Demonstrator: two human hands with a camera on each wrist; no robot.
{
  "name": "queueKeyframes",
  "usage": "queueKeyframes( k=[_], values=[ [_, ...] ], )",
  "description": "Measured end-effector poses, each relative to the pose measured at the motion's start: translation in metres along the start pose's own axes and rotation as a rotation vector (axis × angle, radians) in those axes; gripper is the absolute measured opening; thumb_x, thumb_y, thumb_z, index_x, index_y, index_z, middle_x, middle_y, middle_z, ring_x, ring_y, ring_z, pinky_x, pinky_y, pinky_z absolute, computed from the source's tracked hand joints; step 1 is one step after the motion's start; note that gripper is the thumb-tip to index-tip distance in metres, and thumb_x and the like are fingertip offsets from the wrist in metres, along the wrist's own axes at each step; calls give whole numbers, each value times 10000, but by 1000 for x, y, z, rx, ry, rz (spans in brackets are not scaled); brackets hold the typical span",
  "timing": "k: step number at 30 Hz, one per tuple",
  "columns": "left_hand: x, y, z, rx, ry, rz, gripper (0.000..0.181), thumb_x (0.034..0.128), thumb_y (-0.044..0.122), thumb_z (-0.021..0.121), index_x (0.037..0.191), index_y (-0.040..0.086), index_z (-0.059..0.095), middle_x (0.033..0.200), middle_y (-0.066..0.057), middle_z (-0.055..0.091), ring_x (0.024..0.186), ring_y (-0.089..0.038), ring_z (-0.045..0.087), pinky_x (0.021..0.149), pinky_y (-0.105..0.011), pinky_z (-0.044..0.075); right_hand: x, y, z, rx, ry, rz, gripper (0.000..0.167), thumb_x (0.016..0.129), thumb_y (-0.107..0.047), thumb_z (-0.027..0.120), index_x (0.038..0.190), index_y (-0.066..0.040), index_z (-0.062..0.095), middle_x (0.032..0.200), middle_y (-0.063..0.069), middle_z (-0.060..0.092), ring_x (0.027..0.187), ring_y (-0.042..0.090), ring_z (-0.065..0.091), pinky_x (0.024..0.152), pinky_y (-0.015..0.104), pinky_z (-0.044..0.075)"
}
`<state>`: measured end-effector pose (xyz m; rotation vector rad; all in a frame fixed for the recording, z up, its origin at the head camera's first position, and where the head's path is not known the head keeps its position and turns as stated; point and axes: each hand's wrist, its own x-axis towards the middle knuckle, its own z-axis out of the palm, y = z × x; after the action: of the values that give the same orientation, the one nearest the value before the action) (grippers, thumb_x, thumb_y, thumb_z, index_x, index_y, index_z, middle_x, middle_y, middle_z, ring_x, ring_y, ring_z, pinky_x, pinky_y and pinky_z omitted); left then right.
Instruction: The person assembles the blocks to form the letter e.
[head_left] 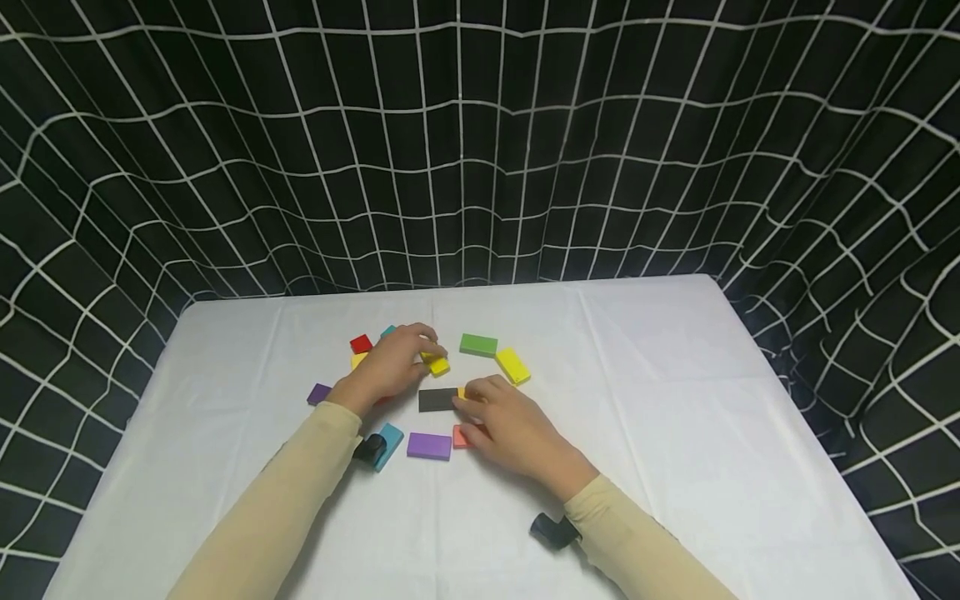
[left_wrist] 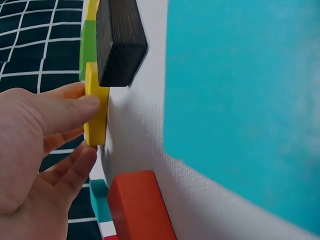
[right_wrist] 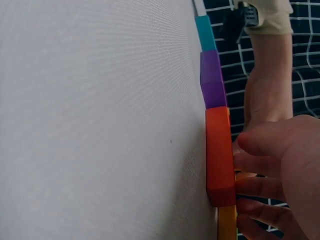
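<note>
My left hand pinches a yellow block; in the left wrist view its thumb lies on the near face of that yellow block, with fingers behind. My right hand is low over the table, fingers loosely bent, its fingertips at the right end of a black block. Under this hand, partly hidden, are an orange-yellow block and an orange-red block. In the right wrist view the thumb and fingers are beside the orange-red block, and nothing is seen gripped between them.
A green block and another yellow block lie right of my left hand. Purple and blue blocks lie nearer. Red and dark purple blocks lie left on the white-covered table. Netting stands behind.
</note>
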<state>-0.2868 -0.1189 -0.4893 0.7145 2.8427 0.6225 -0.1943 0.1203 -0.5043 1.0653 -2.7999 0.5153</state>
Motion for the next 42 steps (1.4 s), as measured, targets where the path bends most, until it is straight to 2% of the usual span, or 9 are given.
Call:
queueKeyframes(
  k=[9, 16, 23, 30, 42],
  values=[
    [9, -7, 1, -52, 14, -70, 327, 1015, 116, 752, 1335, 161, 799, 1359, -97, 646, 1247, -308, 592, 1166, -493, 454, 1, 1, 3, 2, 0, 9, 388, 1026, -232, 729, 1392, -104, 754, 1309, 70, 666, 1242, 228, 562, 1026, 364, 545],
    [17, -9, 3, -56, 29, -132, 349, 1009, 202, 795, 1355, 162, 783, 1297, -100, 654, 1225, -305, 598, 1154, -506, 470, 1, 1, 3, 3, 7, 9, 380, 1019, -227, 737, 1380, -110, 763, 1287, 59, 670, 1218, 225, 566, 996, 361, 553],
    [24, -9, 3, -17, 29, -136, 380, 1007, 254, 802, 1372, 155, 764, 1244, -104, 665, 1182, -294, 607, 1124, -493, 493, 1, -1, 1, -1, -11, 28, 386, 1020, -245, 741, 1383, -115, 762, 1309, 63, 670, 1240, 232, 568, 1009, 374, 550],
    [30, -9, 6, -20, 39, -145, 408, 997, 279, 815, 1378, 146, 756, 1208, -104, 666, 1136, -284, 613, 1085, -476, 522, 0, -2, -1, -2, -15, 31, 392, 1018, -236, 742, 1390, -114, 757, 1311, 63, 671, 1240, 231, 569, 1009, 371, 549],
    [30, -5, 7, -29, 52, -121, 407, 996, 274, 815, 1372, 129, 754, 1176, -106, 676, 1092, -279, 628, 1037, -448, 540, 1, -1, 0, -8, -6, 21, 385, 1016, -219, 737, 1385, -112, 760, 1294, 56, 669, 1223, 226, 563, 986, 359, 551]
  ],
)
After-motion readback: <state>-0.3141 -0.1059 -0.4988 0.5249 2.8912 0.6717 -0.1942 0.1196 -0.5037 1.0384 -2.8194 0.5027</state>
